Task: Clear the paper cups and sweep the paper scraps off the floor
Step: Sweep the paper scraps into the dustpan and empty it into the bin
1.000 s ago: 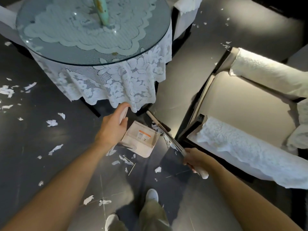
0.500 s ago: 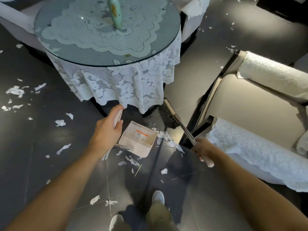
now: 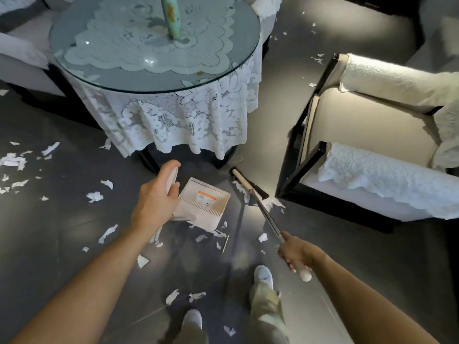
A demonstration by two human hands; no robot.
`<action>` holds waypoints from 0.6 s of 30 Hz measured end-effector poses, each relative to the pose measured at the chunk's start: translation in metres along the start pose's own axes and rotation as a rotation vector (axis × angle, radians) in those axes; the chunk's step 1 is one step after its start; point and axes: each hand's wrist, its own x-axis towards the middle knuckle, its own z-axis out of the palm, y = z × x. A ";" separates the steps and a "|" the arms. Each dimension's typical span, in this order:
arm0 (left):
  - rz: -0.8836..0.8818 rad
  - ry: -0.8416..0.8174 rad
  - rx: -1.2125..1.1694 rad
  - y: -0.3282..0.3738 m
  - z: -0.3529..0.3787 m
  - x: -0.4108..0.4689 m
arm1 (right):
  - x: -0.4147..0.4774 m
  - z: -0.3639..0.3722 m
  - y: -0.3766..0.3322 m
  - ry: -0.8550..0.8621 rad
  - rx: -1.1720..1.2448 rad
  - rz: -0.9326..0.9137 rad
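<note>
My left hand (image 3: 155, 197) grips the white upright handle of a white dustpan (image 3: 203, 203) that stands on the dark floor in front of me. My right hand (image 3: 295, 252) holds the top of a long broom handle (image 3: 267, 217). The broom head (image 3: 246, 182) rests on the floor between the round table and the armchair, with a few paper scraps (image 3: 270, 203) beside it. More white paper scraps (image 3: 94, 196) lie scattered on the floor to the left and near my feet. No paper cup is in view.
A round glass-topped table (image 3: 233, 70) with a white lace cloth stands just beyond the dustpan, a teal vase (image 3: 171, 16) on it. A cream armchair (image 3: 360, 135) with lace covers stands at right. My shoes (image 3: 263, 275) are at the bottom.
The broom head has slid to the right, away from the dustpan and toward the armchair, dragging some scraps. The left hand keeps the dustpan in place. The camera view has shifted.
</note>
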 end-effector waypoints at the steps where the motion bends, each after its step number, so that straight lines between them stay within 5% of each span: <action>1: 0.019 -0.014 0.006 -0.007 -0.007 -0.006 | -0.013 0.016 0.001 -0.007 0.033 0.000; 6: 0.064 -0.061 -0.005 -0.030 -0.041 -0.041 | -0.076 0.060 -0.002 -0.078 0.218 0.022; 10: 0.043 -0.061 0.010 -0.041 -0.054 -0.059 | -0.106 0.066 0.008 0.035 0.329 0.054; 18: 0.045 -0.006 0.084 -0.038 -0.060 -0.080 | -0.101 0.042 0.012 0.221 0.143 0.024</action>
